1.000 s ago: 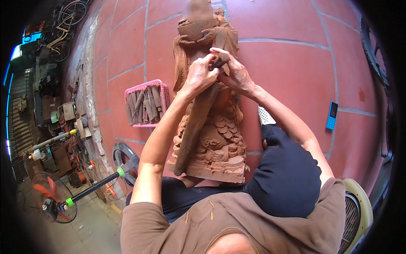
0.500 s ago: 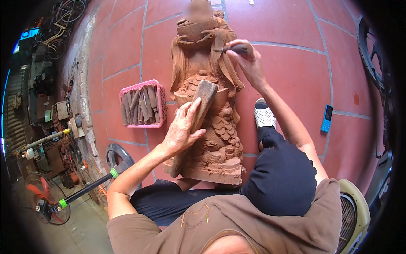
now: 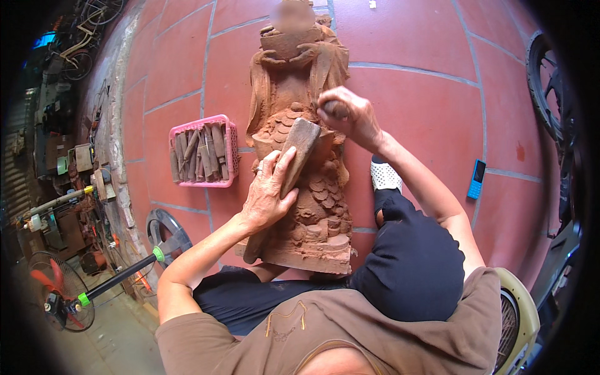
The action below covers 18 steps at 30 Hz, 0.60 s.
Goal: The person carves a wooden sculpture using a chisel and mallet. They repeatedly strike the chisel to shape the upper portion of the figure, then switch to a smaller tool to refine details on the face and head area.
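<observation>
A carved reddish-brown wooden statue lies on its back in front of me, its base toward me. Its robe, bowl-holding hands and heaped coin shapes show. Slantwise over its lower half rests a long wooden mallet, thick at the far end. My left hand is closed on the mallet, thumb to the right. By the statue's right-hand sleeve, my right hand is closed round a dark, round-ended tool handle. The tool's working end is hidden behind my fingers.
Left of the statue stands a pink plastic basket of wooden-handled tools. A blue phone lies on the red tiles at right. A wheel lies farther right. A fan and clutter line the left side.
My right hand has come nearer and lower along the statue's sleeve, turning the tool so its handle end faces me. My left hand keeps its place on the mallet.
</observation>
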Motion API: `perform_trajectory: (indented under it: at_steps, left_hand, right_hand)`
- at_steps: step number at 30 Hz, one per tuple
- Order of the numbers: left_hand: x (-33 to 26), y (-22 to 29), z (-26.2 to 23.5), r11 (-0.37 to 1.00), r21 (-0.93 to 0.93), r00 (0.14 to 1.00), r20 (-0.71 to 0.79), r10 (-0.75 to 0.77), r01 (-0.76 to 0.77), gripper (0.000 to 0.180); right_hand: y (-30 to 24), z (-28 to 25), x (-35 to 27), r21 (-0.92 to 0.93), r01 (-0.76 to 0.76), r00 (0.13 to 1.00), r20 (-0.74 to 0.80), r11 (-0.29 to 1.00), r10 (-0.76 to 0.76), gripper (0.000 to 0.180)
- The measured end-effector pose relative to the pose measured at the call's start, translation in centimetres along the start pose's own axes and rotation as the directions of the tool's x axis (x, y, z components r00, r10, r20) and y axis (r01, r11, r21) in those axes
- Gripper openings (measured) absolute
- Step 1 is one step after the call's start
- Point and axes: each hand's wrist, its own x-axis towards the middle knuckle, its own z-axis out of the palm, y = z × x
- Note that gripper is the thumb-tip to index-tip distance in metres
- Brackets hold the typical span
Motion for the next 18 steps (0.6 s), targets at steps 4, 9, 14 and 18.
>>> perform_trajectory:
  at_steps: [4, 9, 14, 18]
  left_hand:
    - [0.3, 0.3, 0.0, 1.000, -0.008, 1.000, -0.004, 0.007, -0.007, 0.089]
    - [0.0, -0.1, 0.1, 0.999, -0.052, 1.000, -0.004, -0.009, 0.009, 0.092]
    - [-1.5, -0.2, -0.4, 0.966, -0.216, 0.988, -0.023, -0.150, 0.142, 0.095]
    - [-3.1, -0.3, -1.0, 0.957, -0.237, 0.985, 0.078, -0.155, 0.169, 0.101]
  right_hand:
    - [2.4, -0.9, 3.7, -0.045, -0.042, 0.996, -0.078, 0.998, 0.038, 0.026]
    - [1.7, -0.6, 1.4, -0.019, 0.051, 0.998, 0.026, 0.999, -0.051, 0.034]
    - [-2.0, -0.8, -2.6, 0.052, -0.045, 0.989, 0.144, 0.998, 0.037, 0.026]
    - [-2.5, -2.7, -1.6, 0.179, -0.251, 0.959, 0.178, 0.951, 0.220, 0.019]
